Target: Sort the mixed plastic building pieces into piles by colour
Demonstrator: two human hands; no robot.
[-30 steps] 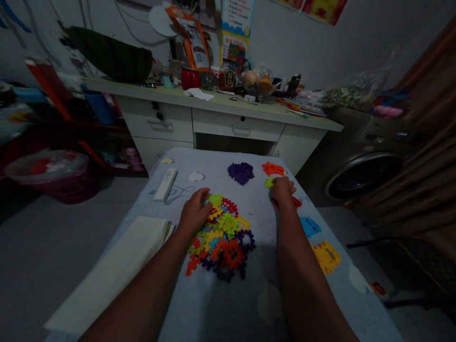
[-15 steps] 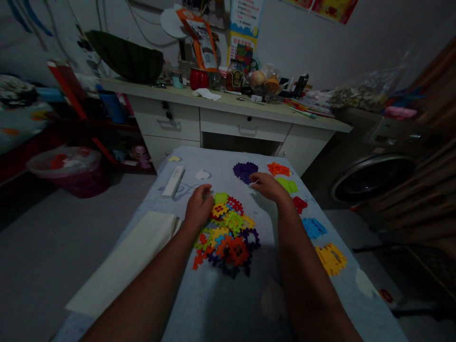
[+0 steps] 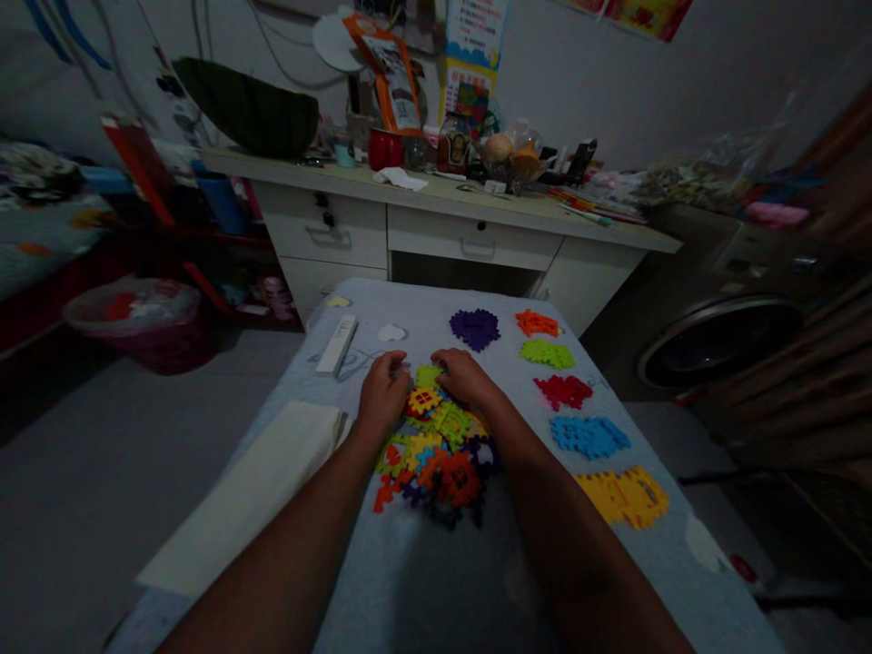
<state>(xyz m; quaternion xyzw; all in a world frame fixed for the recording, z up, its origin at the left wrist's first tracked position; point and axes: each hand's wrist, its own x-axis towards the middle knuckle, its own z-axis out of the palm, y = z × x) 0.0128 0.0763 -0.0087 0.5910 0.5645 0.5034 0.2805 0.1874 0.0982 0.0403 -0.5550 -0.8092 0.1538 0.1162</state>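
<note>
A heap of mixed gear-edged plastic building pieces [image 3: 450, 422] in several colours lies mid-table. At its left edge rests my left hand [image 3: 385, 391], fingers loosely bent and apart from the thumb, with nothing visible in them. My right hand [image 3: 464, 377] is over the heap's far right side, thumb and fingers apart beside a green piece [image 3: 428, 374]. Whether it touches that piece I cannot tell. Beyond the right hand sits a purple group of pieces [image 3: 475, 329]. Part of the heap is hidden under my right hand and forearm.
Down the right side are orange [image 3: 537, 323], green [image 3: 547, 353], red [image 3: 564, 391], blue [image 3: 589, 437] and yellow pieces [image 3: 630, 497], sorted by colour. On the left lie a white narrow box [image 3: 337, 346] and a folded pale sheet [image 3: 249, 495]. A cluttered desk [image 3: 436, 204] stands behind.
My right hand has moved left and nearer, from beside the purple group to the mixed heap. My left hand stays at the heap's left edge. The view has shifted slightly.
</note>
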